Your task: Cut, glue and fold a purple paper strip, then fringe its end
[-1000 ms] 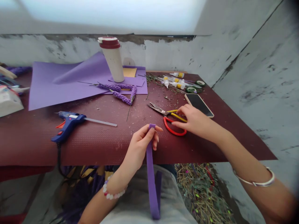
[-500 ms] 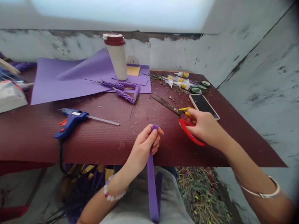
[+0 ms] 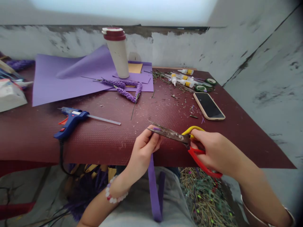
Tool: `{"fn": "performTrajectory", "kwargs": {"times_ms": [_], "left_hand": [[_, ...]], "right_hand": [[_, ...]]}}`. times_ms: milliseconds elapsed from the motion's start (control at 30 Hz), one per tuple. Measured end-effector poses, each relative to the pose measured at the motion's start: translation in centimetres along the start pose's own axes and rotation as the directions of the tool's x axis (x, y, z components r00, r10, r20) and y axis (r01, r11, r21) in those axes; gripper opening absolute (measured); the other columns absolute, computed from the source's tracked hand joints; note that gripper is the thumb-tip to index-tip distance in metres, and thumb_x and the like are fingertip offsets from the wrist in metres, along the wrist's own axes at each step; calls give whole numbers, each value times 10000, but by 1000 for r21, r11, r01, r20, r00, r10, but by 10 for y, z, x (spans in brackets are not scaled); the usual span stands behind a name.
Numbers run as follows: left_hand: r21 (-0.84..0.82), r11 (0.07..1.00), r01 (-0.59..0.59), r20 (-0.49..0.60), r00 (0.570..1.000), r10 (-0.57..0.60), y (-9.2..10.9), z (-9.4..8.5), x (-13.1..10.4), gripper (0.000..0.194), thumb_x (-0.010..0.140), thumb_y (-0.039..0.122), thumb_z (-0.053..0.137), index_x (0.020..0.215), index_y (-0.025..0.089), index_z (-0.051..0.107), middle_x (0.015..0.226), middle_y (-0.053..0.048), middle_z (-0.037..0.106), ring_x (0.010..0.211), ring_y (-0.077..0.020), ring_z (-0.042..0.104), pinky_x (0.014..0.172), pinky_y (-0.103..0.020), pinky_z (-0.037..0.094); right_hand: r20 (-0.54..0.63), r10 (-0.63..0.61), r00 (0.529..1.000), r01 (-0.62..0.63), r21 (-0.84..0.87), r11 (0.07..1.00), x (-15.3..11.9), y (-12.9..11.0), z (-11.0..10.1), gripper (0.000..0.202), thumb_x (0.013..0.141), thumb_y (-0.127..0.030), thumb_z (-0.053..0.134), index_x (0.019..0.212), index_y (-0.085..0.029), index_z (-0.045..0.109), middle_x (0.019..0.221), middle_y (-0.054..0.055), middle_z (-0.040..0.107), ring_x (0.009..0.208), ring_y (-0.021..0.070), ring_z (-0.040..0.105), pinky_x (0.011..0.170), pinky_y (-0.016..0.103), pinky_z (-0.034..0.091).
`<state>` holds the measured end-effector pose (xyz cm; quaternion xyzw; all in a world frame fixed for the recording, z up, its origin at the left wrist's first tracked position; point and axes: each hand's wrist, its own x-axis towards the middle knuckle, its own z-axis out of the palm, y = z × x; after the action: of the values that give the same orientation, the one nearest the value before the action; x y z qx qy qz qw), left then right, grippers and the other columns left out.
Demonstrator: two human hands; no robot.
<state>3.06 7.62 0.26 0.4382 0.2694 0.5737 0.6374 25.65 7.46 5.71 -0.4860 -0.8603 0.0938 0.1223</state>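
A purple ribbon (image 3: 153, 192) is pinched in my left hand (image 3: 145, 148) near the table's front edge, and its long end hangs in a loop over my lap. My right hand (image 3: 213, 151) grips scissors (image 3: 174, 135) with one yellow and one red handle. The blades are parted and reach over the fingertips of my left hand, around the short upper end of the ribbon. A bent purple flower stem (image 3: 127, 94) lies farther back on the table.
A blue glue gun (image 3: 73, 121) lies left on the dark red table (image 3: 99, 148). Behind are purple sheets (image 3: 78, 88) and a lidded cup (image 3: 118, 56). At right are a phone (image 3: 209, 106), small glue bottles (image 3: 187, 83), green tape rolls (image 3: 200, 88) and stem clippings.
The scissors have moved left and toward me, from beside the phone to the ribbon's upper end, and their blades have opened. My left hand has barely moved.
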Motion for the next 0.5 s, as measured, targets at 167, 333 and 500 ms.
{"fn": "performTrajectory", "kwargs": {"times_ms": [167, 333, 500], "left_hand": [[-8, 1000, -14, 29, 999, 15, 0, -1, -3, 294, 983, 379, 676, 809, 186, 538, 643, 75, 334, 534, -70, 258, 481, -202, 254], [113, 994, -14, 46, 999, 8, 3, -3, -8, 328, 1007, 415, 635, 793, 185, 540, 678, 46, 422, 570, -85, 320, 521, -235, 292], [229, 973, -10, 63, 998, -4, 8, -9, -13, 311, 1039, 405, 592, 831, 175, 617, 724, 26, 487, 622, -89, 383, 573, -249, 315]], "right_hand": [[-42, -65, 997, 63, -43, 997, -5, 1, 3, 146, 803, -134, 480, 755, -254, 412, 638, -16, 564, 505, 140, 528, 518, 265, 365], [30, -72, 997, 71, 4, 997, -5, -2, 4, 164, 781, -92, 484, 774, -248, 435, 676, -15, 575, 541, 142, 534, 539, 266, 372], [67, 40, 997, -49, 142, 989, -8, -8, 1, 47, 867, -222, 580, 882, -239, 539, 715, -23, 625, 553, 140, 557, 565, 257, 412]]}}
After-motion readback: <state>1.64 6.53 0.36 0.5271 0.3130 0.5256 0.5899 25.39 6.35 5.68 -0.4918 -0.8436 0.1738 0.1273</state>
